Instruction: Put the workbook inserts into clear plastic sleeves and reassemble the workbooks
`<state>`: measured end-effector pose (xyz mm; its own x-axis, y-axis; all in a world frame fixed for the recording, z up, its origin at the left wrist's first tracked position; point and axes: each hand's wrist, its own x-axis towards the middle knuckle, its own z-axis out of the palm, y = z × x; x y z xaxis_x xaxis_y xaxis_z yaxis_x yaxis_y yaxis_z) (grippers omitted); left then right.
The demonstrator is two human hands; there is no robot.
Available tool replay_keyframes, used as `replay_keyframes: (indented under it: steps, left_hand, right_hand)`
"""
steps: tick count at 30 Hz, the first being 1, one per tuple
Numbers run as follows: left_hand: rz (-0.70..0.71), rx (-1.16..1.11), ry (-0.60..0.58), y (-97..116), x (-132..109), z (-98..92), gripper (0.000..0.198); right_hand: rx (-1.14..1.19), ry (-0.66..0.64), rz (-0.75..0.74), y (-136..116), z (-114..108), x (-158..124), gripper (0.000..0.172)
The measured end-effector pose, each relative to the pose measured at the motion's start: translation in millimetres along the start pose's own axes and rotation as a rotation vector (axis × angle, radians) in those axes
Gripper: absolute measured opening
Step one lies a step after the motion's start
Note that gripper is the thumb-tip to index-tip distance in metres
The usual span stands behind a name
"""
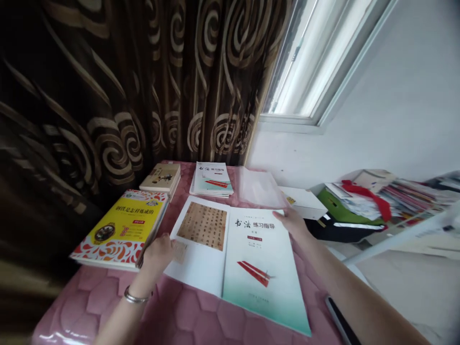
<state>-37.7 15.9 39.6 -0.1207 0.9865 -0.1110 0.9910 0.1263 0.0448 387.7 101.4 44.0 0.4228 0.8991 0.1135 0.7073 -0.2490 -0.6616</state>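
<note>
Two bare hands: they are one at each side of the open book, which lies flat in the front middle of the table.
Left hand: its fingers are bent and drawn close together, and they hold the left edge of the book between them; a silver bracelet is around the wrist.
Right hand: its fingers are nearly closed on the upper right corner of the book; what is under the corner, I cannot tell.
Open book: the left half is white with a brown picture of calligraphy; the right half bears a title, a red drawing and a green lower part.
Yellow-covered book: it lies on top of a pile, just beside the left hand.
Brown book pile: behind the yellow one.
White booklets: stacked beyond the open book, with similar title and red drawing.
Clear plastic sheet: to the right of these booklets, near a white box.
Pink table cover: quilted in pattern, under the books.
Patterned curtain: behind the table, next to a window.
</note>
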Motion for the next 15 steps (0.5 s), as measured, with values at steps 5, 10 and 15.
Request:
replay_keyframes:
  steps: [5,10,15]
  left_hand:
    - [-0.071,0.065,0.099,-3,-36,13.5,0.043]
    - [-0.067,0.01,0.145,-7,-37,30.6,0.039]
    - [-0.083,-0.004,0.259,-11,-30,46.9,0.035]
  right_hand:
    - [-0.141,-0.038,0.086,-32,34,19,0.036]
    - [-0.198,-0.065,0.123,-23,55,11,0.038]
    - [-0.254,-0.041,0.122,-15,64,1,0.042]
